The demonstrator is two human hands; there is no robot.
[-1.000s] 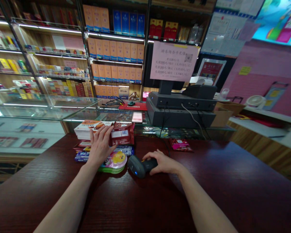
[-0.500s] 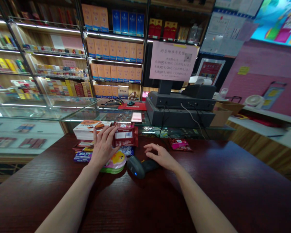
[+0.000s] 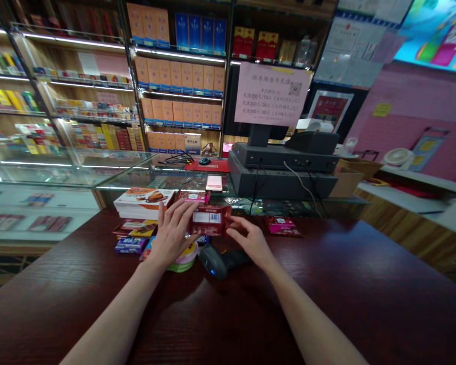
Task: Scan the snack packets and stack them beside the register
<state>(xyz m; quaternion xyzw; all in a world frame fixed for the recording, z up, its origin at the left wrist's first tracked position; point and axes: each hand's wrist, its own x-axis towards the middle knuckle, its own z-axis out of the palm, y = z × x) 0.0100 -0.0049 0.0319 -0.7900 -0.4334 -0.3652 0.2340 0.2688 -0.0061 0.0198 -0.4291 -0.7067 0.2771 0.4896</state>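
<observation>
Between my two hands is a dark red snack packet (image 3: 209, 223) with a white barcode label facing me. My left hand (image 3: 175, 228) grips its left end, fingers over the top edge and thumb below. At the packet's right end, my right hand (image 3: 249, 238) pinches the edge between thumb and fingers. Just below lies a black barcode scanner (image 3: 215, 261) with a blue light, its handle toward the right. Under and beside my left wrist are a round pink and green package (image 3: 184, 258), purple packets (image 3: 131, 245) and a yellow-brown packet (image 3: 144, 229).
A white and orange box (image 3: 142, 203) stands behind the packets. Another red-pink packet (image 3: 281, 226) lies on the right of the dark wooden table (image 3: 220, 324). Beyond are a glass counter, a black cash register (image 3: 281, 172) with cables, and stocked shelves.
The dark red packet has moved right, carried by my left hand. My right hand, earlier apart above the scanner's handle, has now closed on the packet's right end.
</observation>
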